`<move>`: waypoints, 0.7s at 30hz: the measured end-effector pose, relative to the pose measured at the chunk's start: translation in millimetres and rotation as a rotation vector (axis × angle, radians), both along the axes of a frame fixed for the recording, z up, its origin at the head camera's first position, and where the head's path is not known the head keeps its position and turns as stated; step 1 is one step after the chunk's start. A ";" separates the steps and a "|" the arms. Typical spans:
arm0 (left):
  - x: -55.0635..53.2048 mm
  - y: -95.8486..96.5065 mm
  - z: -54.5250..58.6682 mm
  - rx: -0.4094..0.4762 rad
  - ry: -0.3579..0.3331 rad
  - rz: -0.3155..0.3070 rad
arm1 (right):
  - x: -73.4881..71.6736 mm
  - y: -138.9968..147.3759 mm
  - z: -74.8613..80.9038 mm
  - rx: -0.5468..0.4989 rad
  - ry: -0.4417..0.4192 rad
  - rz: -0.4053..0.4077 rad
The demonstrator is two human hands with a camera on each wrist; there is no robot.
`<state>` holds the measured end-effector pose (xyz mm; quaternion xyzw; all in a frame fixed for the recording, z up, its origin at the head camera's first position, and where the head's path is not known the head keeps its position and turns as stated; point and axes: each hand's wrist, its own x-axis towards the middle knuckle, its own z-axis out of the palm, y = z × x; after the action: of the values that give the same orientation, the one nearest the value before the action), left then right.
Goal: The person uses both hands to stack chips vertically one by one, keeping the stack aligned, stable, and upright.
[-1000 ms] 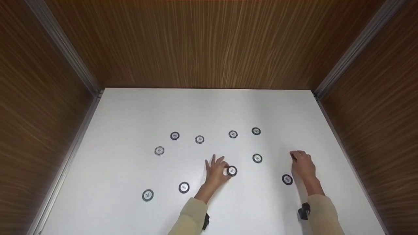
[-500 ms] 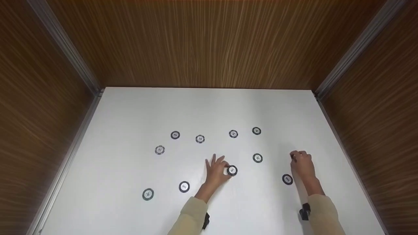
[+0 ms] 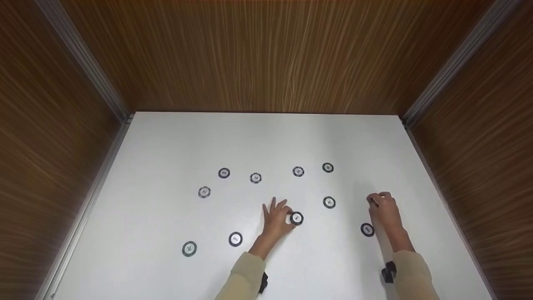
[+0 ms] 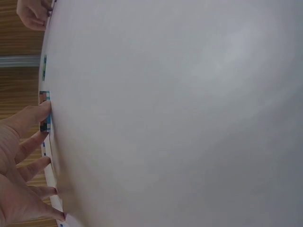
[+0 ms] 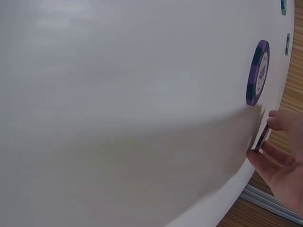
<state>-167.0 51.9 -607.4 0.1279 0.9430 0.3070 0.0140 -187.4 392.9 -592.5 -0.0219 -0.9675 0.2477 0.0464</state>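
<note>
White bench [image 3: 166, 141] w/ wood-grain panels [image 3: 266, 54] at back + both sides. L hand [image 3: 275, 223], approx mid-bench, has grip pinched on chip stack [image 3: 297, 218] btwn thumb & index, other fingers splayed; stack sits upright on bench, no. of chips unclear. R hand [image 3: 387, 212], well off to R, has grip pinching thin chip [image 5: 261, 139], tilted; can't tell if its edge meets bench. Purple chip [image 5: 258, 73] lies flat just beside R hand, nr side. Rest also flat, all apart: dark-rimmed chip [image 3: 329, 202] btwn hands, slightly farther back; banded chip [image 3: 298, 171] & black-rimmed chip [image 3: 327, 167] beyond that; back L, dark chip [image 3: 224, 173], grey-banded chip [image 3: 204, 192] & striped chip [image 3: 255, 178]; front L, green-rimmed chip [image 3: 189, 248], w/ white-centred chip [image 3: 235, 238] btwn it & L forearm. Tan sleeves [image 3: 241, 277], black wrist units [image 3: 388, 273] under cuffs.
</note>
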 end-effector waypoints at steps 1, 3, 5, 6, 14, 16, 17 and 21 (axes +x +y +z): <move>-0.1 0.0 -0.3 0.002 0.003 0.000 | 0.1 -0.3 0.4 -0.004 0.002 0.003; -0.2 0.2 -0.7 0.003 0.006 0.000 | 0.2 -0.8 0.9 -0.011 0.000 0.010; -0.2 0.2 -1.1 0.003 0.010 0.001 | 0.3 -1.2 1.3 -0.010 -0.010 0.012; -0.1 0.2 -1.2 0.004 0.011 0.001 | 0.4 -1.3 1.4 -0.010 -0.015 0.013; 1.4 -1.0 -1.6 0.031 0.056 -0.005 | 0.5 -2.0 1.4 0.000 0.027 0.058; 1.4 -1.1 -1.8 0.031 0.063 -0.004 | 0.6 -2.6 1.8 -0.005 0.026 0.061; 1.2 -1.1 -1.9 0.031 0.063 -0.003 | 0.7 -2.8 2.0 -0.007 0.022 0.059; 0.5 -1.0 -2.0 0.027 0.054 -0.001 | 1.3 -4.6 2.7 -0.023 0.008 0.047</move>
<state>-166.5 50.9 -609.3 0.1369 0.9387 0.3162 -0.0130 -186.1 388.3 -589.7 0.0012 -0.9647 0.2597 0.0441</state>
